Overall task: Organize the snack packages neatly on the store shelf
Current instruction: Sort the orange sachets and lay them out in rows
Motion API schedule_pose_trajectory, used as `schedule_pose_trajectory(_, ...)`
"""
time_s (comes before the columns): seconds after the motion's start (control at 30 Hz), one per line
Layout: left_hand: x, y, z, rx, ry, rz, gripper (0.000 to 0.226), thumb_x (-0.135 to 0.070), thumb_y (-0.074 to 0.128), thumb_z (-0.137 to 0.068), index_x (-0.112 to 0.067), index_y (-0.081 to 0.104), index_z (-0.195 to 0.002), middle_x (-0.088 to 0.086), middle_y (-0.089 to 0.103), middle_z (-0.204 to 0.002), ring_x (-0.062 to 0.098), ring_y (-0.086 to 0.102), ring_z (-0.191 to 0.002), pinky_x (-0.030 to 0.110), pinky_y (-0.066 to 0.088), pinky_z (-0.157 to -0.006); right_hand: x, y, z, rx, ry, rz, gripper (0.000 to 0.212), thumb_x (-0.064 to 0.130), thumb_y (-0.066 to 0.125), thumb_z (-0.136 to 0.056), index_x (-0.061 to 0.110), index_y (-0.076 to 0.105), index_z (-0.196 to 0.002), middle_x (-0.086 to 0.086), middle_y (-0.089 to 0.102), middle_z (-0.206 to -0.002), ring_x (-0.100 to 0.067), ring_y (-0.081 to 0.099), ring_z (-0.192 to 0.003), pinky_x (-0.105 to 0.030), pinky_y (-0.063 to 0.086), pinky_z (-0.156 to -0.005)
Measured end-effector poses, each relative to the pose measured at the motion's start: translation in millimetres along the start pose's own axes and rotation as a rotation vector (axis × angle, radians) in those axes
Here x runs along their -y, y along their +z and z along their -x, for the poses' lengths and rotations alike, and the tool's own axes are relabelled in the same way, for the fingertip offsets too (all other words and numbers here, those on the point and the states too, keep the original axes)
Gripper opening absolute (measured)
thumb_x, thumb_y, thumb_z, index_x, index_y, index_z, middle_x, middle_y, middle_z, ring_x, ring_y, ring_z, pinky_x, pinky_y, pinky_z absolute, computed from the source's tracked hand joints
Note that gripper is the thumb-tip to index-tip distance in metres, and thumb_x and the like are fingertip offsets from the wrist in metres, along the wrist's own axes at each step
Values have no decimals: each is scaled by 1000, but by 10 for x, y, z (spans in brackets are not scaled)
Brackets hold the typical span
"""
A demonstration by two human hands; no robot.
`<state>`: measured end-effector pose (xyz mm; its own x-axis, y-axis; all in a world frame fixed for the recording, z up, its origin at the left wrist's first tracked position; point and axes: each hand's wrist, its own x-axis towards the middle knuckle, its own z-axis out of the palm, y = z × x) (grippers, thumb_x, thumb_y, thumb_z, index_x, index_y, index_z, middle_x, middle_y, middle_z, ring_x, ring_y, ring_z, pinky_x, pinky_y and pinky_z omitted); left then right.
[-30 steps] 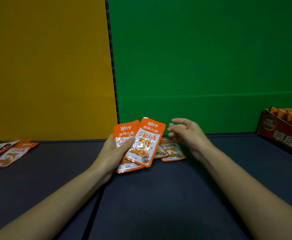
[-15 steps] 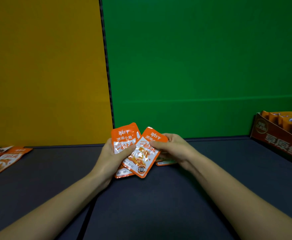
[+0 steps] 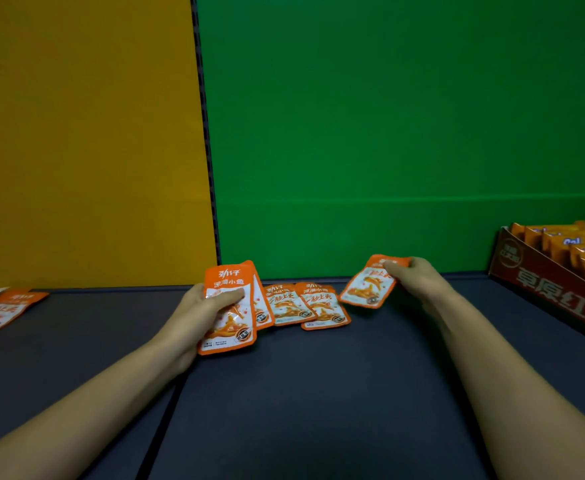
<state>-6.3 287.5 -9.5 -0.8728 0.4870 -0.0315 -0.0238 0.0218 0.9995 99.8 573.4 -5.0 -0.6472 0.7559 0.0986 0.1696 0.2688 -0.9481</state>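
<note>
Dim, even light is falling from above; the shelf [image 3: 318, 393] is darkening toward the bottom edge, everything is looking soft, and the edges are bending.

We see a flat mustard-yellow back panel [image 3: 83, 133] filling the upper left, and beside it a wider flat bright green back panel [image 3: 388, 116] with a faint horizontal seam low across it. Between the two runs a narrow black perforated upright strip [image 3: 206, 150], leaning slightly in the wide-angle view. At the far right we see a brown cardboard display box [image 3: 554, 292] with large pale printed characters on its side, cut off by the frame edge. Glossy orange bags with blue lettering [image 3: 561, 242] stand upright in a row inside it.
</note>
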Motion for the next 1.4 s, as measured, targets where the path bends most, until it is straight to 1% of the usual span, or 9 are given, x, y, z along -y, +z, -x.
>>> schedule_pose_trajectory(0.17,3,6,-2,37,-23,-35,11,-18,62,-87,-15,57,-96,0,74,-64,14,69,-51,23,54,-45,-7,-21,49,132,53,183,29,14,59,-91,-9,62,-106,-23,66,-111,-21,59,-86,-35,47,-88)
schedule_pose_trajectory(0.33,-13,10,14,47,-38,-34,14,-20,62,-87,-16,55,-99,5,73,-75,14,70,-52,24,54,-46,8,-4,38,172,81,232,36,16,57,-93,-9,56,-119,-18,66,-105,-20,60,-76,-34,49,-86)
schedule_pose_trajectory(0.5,-8,46,43,76,-52,-34,14,-19,63,-87,-16,54,-98,4,73,-69,15,69,-51,24,53,-44,-62,90,-12,95,2,466,49,31,58,-91,-2,53,-127,-16,64,-118,-29,60,-109,-39,46,-98)
schedule_pose_trajectory(0.67,-18,75,64,97,-58,-41,17,-18,64,-86,-18,54,-101,4,74,-73,15,70,-54,24,55,-46,-114,176,-60,60,-64,678,58,45,53,-91,8,47,-135,-13,56,-132,-30,53,-120,-38,44,-98)
schedule_pose_trajectory(0.8,-21,101,96,154,-43,-39,13,-18,62,-87,-19,57,-98,-1,75,-67,13,71,-55,23,55,-46,-84,201,33,-48,-211,974,57,52,43,-93,10,50,-130,-13,52,-131,-31,48,-121,-41,42,-95)
schedule_pose_trajectory(0.9,-38,115,135,190,9,-15,15,-18,63,-86,-19,57,-100,0,76,-72,13,71,-59,24,56,-50,138,284,212,-90,-419,818,45,44,40,-96,10,63,-114,-12,60,-116,-29,55,-109,-38,44,-87)
schedule_pose_trajectory(0.97,-47,125,174,224,39,7,18,-17,62,-86,-19,57,-103,1,76,-77,14,72,-63,25,57,-52,300,380,407,40,-489,684,47,42,37,-97,8,69,-99,-12,66,-104,-29,60,-100,-36,45,-83)
schedule_pose_trajectory(1.17,-55,170,325,313,58,6,15,-15,60,-87,-17,57,-102,1,76,-78,14,72,-64,24,58,-55,395,571,931,428,-424,412,42,43,47,-94,10,64,-73,-13,71,-94,-25,63,-87,-40,48,-85)
schedule_pose_trajectory(1.4,0,167,327,241,65,-90,15,-24,66,-83,-12,68,-91,7,77,-85,17,73,-70,24,58,-63,177,305,970,315,-306,237,34,29,59,-89,18,46,-60,-5,52,-69,-15,44,-69,-30,31,-68)
